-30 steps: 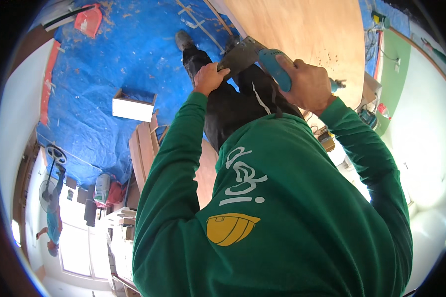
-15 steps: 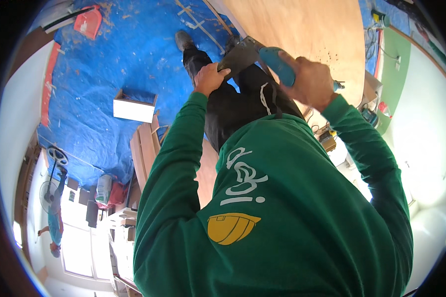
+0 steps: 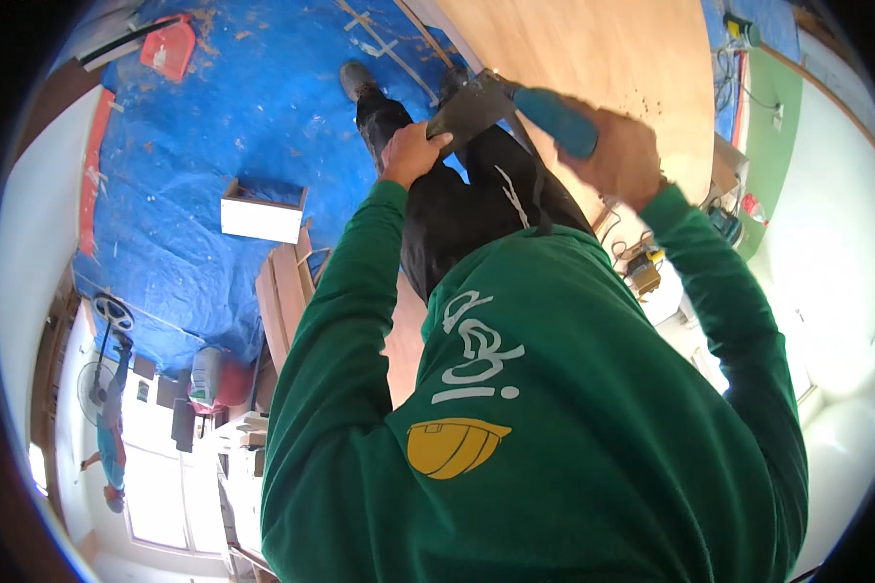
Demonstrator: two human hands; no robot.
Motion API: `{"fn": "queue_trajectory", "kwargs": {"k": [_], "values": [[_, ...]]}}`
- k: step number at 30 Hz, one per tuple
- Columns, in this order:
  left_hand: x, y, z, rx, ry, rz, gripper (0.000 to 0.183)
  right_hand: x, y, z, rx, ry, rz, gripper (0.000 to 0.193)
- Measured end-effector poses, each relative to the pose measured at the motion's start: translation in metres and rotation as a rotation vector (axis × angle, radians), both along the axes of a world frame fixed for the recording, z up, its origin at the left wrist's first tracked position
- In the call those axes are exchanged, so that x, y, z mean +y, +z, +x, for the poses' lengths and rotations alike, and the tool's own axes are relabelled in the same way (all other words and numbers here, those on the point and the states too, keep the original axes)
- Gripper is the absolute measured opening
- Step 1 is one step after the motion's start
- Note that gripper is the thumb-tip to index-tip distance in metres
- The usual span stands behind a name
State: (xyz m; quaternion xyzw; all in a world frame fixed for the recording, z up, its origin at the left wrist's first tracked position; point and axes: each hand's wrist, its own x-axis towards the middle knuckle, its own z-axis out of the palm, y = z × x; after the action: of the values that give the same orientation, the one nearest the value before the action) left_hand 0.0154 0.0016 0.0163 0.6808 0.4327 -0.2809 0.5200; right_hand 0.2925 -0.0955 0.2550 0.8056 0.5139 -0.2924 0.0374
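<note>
My left hand [image 3: 413, 154] is closed on the near-left edge of a dark, flat, straight-edged plate [image 3: 472, 109], its thumb lying on top. The plate is tilted over my thighs. In my right hand [image 3: 616, 160], fingers wrapped around it, is a teal hand tool [image 3: 560, 122] with a long rounded body. Its dark front end meets the plate's far-right corner, though motion blur hides whether they touch. The tool's exact kind does not show.
A large light wooden board [image 3: 593, 49] lies ahead on the right. A white open box [image 3: 262, 216] sits on the blue floor sheet [image 3: 165, 185], with wooden planks [image 3: 284, 291] nearby. Power tools [image 3: 642, 267] lie at my right. Another person [image 3: 112, 442] stands far left.
My right hand and the teal tool have shifted slightly right and down, and the tool has turned a little. The left hand and plate have hardly moved.
</note>
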Motion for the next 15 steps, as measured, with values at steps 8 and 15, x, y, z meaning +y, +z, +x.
{"fn": "queue_trajectory", "kwargs": {"k": [8, 15], "values": [[0.0, -0.005, -0.004, -0.042, 0.004, 0.028, 0.058, -0.001, 0.006, -0.009, -0.002, 0.007, 0.033, 0.052], [-0.005, -0.011, -0.003, -0.055, -0.032, 0.068, 0.061, 0.014, 0.001, 0.005, 0.026, -0.118, 0.013, 0.063]]}}
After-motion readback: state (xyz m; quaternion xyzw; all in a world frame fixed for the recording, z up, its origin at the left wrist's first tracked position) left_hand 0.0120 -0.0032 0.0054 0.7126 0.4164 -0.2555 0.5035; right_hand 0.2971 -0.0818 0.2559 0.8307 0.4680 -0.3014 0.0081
